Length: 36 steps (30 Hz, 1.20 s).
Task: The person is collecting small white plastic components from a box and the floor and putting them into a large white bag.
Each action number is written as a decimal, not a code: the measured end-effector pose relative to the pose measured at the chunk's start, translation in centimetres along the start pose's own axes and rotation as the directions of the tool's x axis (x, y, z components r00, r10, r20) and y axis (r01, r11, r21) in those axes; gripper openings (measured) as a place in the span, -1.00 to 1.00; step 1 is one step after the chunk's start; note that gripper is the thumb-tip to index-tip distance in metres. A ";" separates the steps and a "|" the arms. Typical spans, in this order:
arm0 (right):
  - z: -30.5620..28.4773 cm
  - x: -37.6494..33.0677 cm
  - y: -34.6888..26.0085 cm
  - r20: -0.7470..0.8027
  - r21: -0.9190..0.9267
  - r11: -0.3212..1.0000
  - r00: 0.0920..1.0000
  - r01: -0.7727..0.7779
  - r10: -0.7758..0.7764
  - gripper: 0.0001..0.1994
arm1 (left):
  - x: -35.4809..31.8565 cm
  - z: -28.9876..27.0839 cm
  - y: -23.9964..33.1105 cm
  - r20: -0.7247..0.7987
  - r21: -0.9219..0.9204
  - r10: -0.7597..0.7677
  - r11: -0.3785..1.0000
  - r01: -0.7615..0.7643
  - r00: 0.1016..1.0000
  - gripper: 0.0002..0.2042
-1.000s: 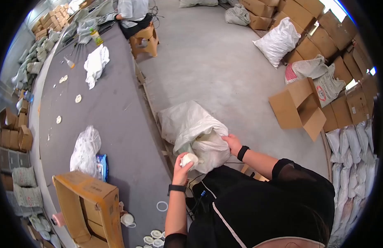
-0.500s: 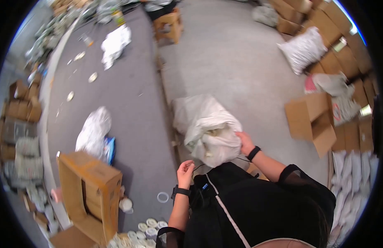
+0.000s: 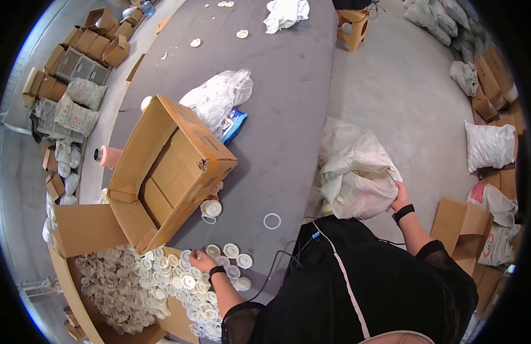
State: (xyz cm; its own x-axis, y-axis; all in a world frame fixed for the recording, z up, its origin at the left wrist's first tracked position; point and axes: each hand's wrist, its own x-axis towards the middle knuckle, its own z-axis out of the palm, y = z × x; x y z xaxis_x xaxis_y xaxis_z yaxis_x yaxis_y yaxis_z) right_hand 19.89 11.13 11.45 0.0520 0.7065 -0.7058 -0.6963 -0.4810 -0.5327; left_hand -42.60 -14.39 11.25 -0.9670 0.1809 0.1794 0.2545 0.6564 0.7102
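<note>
Dozens of small round white plastic caps (image 3: 179,281) heaped at seven o'clock, spilling off a flat brown cardboard sheet (image 3: 76,269) onto the grey table (image 3: 288,103). Left hand (image 3: 201,261) resting on the heap, fingers curled over a cap or two; exact grip impossible to tell. Right hand (image 3: 399,196) at three o'clock, clenched on the crumpled white woven sack (image 3: 357,178), long axis running twelve to six, mouth toward six. Risk, judged: loose caps rolling off the table edge; sack slumping and spilling under a one-handed hold.
</note>
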 end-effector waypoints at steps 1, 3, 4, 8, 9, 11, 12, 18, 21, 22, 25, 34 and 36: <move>0.3 -0.4 0.2 -0.012 0.005 1.000 1.000 -0.008 0.008 -0.60 | 0.8 -0.7 -0.8 -0.020 0.296 0.124 0.948 -0.113 0.992 -0.74; -0.5 -1.2 0.2 -0.065 0.007 1.000 0.997 0.029 -0.028 -0.60 | 2.0 -0.7 0.0 0.010 0.431 0.176 0.887 -0.163 0.984 -0.62; -0.5 -1.3 0.5 -0.095 -0.001 1.000 0.995 0.031 -0.031 -0.60 | 2.7 -1.1 -1.3 0.041 0.537 0.219 0.818 -0.206 0.975 -0.54; -2.5 -1.1 1.4 -0.120 -0.020 0.998 0.990 0.068 -0.069 -0.62 | 5.0 -0.6 -3.1 0.204 0.658 0.202 0.697 -0.287 0.958 -0.60; -3.1 -1.2 1.7 -0.134 -0.041 0.995 0.987 0.088 -0.093 -0.62 | 5.8 -0.5 -3.1 0.224 0.648 0.134 0.719 -0.250 0.965 -0.66; -3.5 -1.3 2.0 -0.144 -0.064 0.992 0.983 0.107 -0.115 -0.61 | 6.1 -0.5 -2.6 0.242 0.641 0.064 0.739 -0.209 0.968 -0.72; -3.7 -1.2 2.0 -0.154 -0.058 0.993 0.982 0.100 -0.108 -0.62 | 5.9 -0.5 -2.2 0.248 0.565 0.101 0.793 -0.228 0.963 -0.76; -3.0 -1.0 1.9 -0.132 -0.058 0.996 0.989 0.066 -0.074 -0.62 | 5.5 -1.3 -3.9 0.237 -0.045 0.057 0.998 -0.048 0.970 -0.77; -3.3 -0.2 1.5 -0.071 -0.048 0.998 0.996 0.042 -0.045 -0.60 | 5.5 -1.4 -5.8 0.277 -0.271 -0.016 0.958 0.095 0.961 -0.72; -3.6 0.2 1.5 -0.061 -0.049 0.998 0.998 0.029 -0.032 -0.58 | 5.5 -1.4 -6.2 0.303 -0.311 -0.045 0.940 0.144 0.952 -0.67; -3.9 0.5 1.4 -0.058 -0.069 0.997 0.998 0.023 -0.027 -0.59 | 3.8 -2.2 -3.2 0.237 0.021 0.135 0.989 -0.144 0.962 -0.59; -5.1 1.8 2.2 -0.090 -0.117 0.992 0.995 0.036 -0.047 -0.61 | 4.6 -2.5 -2.3 0.543 0.201 -0.012 0.973 -0.116 0.840 -0.56; -4.7 1.7 2.2 -0.073 -0.107 0.994 0.996 0.035 -0.043 -0.62 | 4.2 -2.0 -2.8 0.526 0.117 0.048 0.985 -0.128 0.849 -0.57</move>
State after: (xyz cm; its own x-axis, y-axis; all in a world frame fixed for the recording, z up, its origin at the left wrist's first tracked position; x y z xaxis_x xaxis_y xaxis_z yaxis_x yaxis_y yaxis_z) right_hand 21.75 8.86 6.85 0.1340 0.6868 -0.7144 -0.6132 -0.5088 -0.6042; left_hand -47.36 -16.95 11.37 -0.8032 0.5704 -0.1717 0.3758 0.7088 0.5970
